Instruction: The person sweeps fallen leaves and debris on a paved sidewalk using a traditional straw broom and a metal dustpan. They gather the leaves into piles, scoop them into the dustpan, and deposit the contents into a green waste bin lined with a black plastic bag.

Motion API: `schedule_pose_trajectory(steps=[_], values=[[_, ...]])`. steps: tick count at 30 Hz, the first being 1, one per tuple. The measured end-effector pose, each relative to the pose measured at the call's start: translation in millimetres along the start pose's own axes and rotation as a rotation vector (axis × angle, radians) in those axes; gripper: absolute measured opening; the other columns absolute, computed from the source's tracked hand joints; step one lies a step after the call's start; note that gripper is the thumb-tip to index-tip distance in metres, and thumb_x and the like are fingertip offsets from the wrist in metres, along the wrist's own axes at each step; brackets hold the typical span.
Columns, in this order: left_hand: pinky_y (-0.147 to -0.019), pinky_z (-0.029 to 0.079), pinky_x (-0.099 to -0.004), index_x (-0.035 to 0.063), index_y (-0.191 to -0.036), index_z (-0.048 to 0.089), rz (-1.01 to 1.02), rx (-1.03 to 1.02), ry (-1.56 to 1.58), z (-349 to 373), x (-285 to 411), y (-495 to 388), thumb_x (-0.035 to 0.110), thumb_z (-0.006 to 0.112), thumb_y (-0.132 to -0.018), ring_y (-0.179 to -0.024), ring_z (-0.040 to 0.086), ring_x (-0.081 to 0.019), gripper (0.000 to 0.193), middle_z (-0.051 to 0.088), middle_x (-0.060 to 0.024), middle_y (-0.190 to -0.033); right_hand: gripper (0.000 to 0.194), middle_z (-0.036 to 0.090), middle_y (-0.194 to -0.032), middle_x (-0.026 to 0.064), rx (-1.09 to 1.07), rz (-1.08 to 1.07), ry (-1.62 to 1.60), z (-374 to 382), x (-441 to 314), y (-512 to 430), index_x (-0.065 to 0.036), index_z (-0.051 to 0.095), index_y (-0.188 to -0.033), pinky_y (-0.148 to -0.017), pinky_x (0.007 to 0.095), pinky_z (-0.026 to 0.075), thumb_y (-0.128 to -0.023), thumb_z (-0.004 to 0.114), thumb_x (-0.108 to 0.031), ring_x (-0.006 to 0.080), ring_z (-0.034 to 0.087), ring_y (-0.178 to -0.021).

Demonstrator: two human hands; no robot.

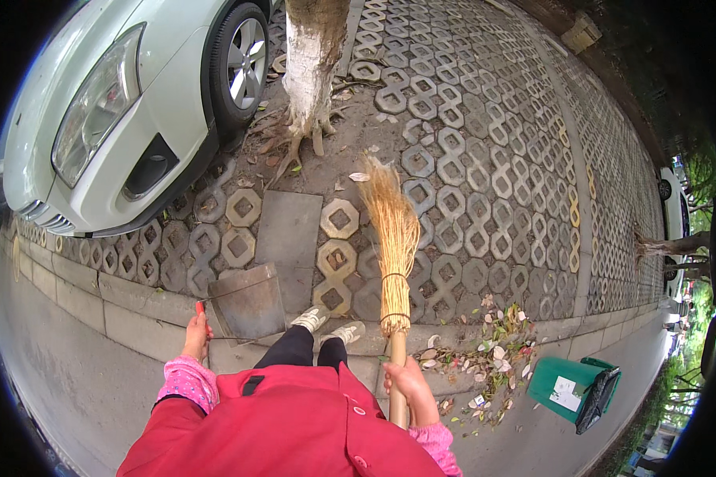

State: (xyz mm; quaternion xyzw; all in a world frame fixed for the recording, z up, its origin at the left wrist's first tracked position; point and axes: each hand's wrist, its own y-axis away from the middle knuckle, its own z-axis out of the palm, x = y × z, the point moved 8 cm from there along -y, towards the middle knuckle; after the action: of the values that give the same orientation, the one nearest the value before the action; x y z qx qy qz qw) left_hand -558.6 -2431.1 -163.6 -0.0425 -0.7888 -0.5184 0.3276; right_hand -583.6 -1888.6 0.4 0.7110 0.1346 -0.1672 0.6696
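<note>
My left hand [197,335] is closed on the red handle of a metal dustpan [249,303], whose flat pan hangs over the kerb beside my feet. My right hand [407,381] grips the wooden handle of a straw broom [398,256]. The broom's bristles point away from me, over the bare soil and paving blocks near the tree; whether their tips touch the ground I cannot tell. To the right of the broom handle, a pile of fallen leaves [494,358] lies along the kerb and on the road, with some litter among them.
A light-coloured car [173,95] is parked at the upper left, next to a tree trunk [310,65] painted white low down. A green bin [573,387] with a black liner stands right of the leaves. Perforated paving blocks [447,203] extend beyond the kerb [137,298].
</note>
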Motion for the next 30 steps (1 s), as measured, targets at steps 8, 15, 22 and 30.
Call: schedule_pose_trajectory(steps=[8,15,22,30], values=[[-0.039,0.039,-0.0221,0.0122,-0.094,0.051,-0.004,0.035,0.002,2,8,3,0.039,0.049,-0.093,-0.042,0.046,-0.0099,0.027,0.049,0.0009,-0.059,0.024,0.054,-0.062,0.0067,-0.267,0.036,0.320,58,3,-26,0.003,0.048,-0.088,-0.044,0.0321,0.044,-0.079,0.061,-0.015,0.0157,0.053,-0.048],[-0.039,0.038,-0.0218,0.0136,-0.094,0.050,0.003,-0.023,-0.013,20,13,-15,0.039,0.050,-0.093,-0.044,0.046,-0.0096,0.025,0.050,0.0017,-0.060,0.032,0.057,-0.064,0.0100,0.033,-0.018,0.383,10,-11,10,0.007,0.046,-0.098,-0.044,0.0326,0.046,-0.079,0.061,-0.014,0.0189,0.056,-0.049],[-0.040,0.038,-0.0233,0.0127,-0.094,0.050,0.042,-0.049,-0.075,44,38,-17,0.040,0.048,-0.094,-0.046,0.047,-0.0103,0.027,0.050,0.0015,-0.061,0.026,0.057,-0.062,0.0083,0.132,-0.057,0.462,-56,-21,-70,0.005,0.052,-0.095,-0.044,0.0338,0.047,-0.080,0.062,-0.014,0.0188,0.055,-0.048],[-0.039,0.034,-0.0221,0.0128,-0.094,0.053,0.059,-0.063,-0.112,41,32,-17,0.040,0.049,-0.093,-0.045,0.046,-0.0087,0.027,0.050,0.0017,-0.061,0.019,0.055,-0.060,0.0059,0.094,-0.089,0.217,-37,-22,-27,0.001,0.051,-0.089,-0.042,0.0315,0.044,-0.081,0.061,-0.013,0.0161,0.052,-0.044]])
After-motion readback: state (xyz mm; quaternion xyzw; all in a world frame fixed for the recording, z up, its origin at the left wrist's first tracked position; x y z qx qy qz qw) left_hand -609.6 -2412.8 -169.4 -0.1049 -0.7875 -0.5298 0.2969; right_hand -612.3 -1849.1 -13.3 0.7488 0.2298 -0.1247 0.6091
